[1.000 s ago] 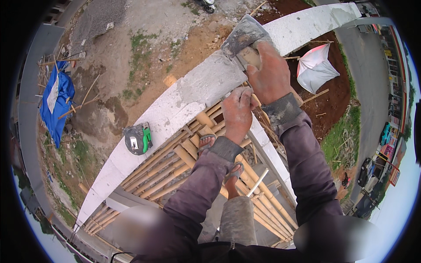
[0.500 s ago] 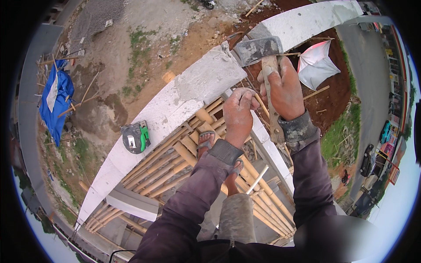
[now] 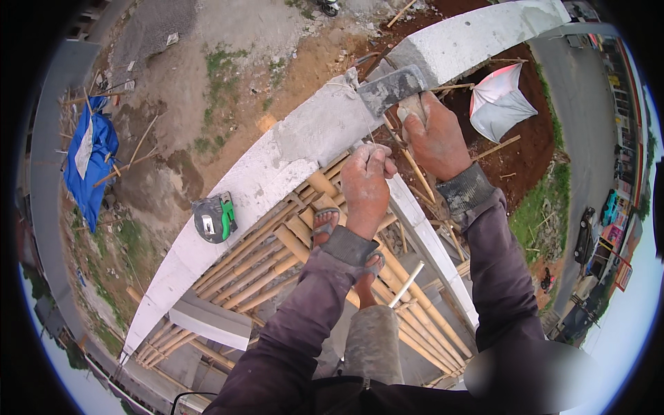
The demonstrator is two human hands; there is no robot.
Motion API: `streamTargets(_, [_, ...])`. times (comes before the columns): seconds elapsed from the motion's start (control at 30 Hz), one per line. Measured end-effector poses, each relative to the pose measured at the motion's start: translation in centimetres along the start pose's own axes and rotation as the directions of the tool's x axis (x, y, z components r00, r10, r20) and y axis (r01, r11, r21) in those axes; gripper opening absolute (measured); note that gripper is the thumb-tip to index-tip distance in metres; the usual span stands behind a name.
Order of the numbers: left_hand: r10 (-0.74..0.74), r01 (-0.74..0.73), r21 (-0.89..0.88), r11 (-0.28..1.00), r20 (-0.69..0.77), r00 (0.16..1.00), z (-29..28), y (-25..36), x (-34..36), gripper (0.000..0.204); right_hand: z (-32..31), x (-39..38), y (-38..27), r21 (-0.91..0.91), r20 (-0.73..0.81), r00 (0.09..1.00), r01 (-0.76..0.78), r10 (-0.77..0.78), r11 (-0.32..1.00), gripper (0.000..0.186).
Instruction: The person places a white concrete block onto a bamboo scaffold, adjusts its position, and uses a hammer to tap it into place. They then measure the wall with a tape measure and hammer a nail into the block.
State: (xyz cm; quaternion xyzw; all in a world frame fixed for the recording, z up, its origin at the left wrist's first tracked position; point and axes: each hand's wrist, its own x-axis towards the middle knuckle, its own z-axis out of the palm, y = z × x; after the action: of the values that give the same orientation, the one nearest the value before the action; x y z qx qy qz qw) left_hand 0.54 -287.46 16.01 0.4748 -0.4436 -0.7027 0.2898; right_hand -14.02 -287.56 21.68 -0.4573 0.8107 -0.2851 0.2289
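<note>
My right hand (image 3: 437,135) is closed round the handle of a broad-bladed tool (image 3: 393,90). Its grey rectangular blade lies over the gap between two pale wall sections, close to the mortar-smeared end of the nearer section (image 3: 321,121). Most of the handle is hidden by my fingers. Just below that end, my left hand (image 3: 366,187) is closed, fingers curled and thumb pressed in. Whatever it may hold is hidden. A green and black tape measure (image 3: 214,217) rests on the curved wall top to the left.
Bamboo poles (image 3: 270,266) form a platform under my sandalled feet. The curved wall continues at upper right (image 3: 484,38). Far below lie bare ground, a blue tarp (image 3: 90,166), a pale sheet (image 3: 501,100) on sticks, and a road (image 3: 588,138) with parked vehicles.
My right hand has shifted slightly, and the blade has moved left and down toward the nearer wall end. The handle has swung out of sight. My left hand moved a little left and down.
</note>
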Motion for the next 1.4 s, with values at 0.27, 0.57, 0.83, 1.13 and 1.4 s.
streamTargets(0.27, [-0.014,0.014,0.002,1.000,-0.019,1.000,0.3,0.1,0.2,0.020,1.0,1.0,1.7,0.040,0.027,0.999,0.032,-0.033,0.999,0.028])
streamTargets(0.57, [-0.030,0.030,0.001,1.000,0.031,0.999,0.1,-0.1,0.2,0.020,-0.4,-0.5,1.6,0.144,-0.046,0.995,-0.082,0.089,0.986,0.028])
streamTargets(0.83, [-0.052,0.051,0.036,0.998,0.028,0.998,0.3,0.1,0.3,0.021,-0.4,-1.8,1.1,0.139,-0.121,0.991,-0.043,0.060,0.989,0.024])
streamTargets(1.13, [-0.039,0.039,-0.010,0.999,0.004,0.999,0.7,0.3,0.1,0.023,-0.2,-2.1,1.0,0.090,-0.053,0.992,-0.106,0.111,0.990,0.028])
streamTargets(1.4, [-0.028,0.028,0.040,0.999,0.001,1.000,0.5,0.0,0.3,0.022,0.1,-1.1,1.4,0.108,0.033,0.994,-0.109,0.106,0.988,0.027])
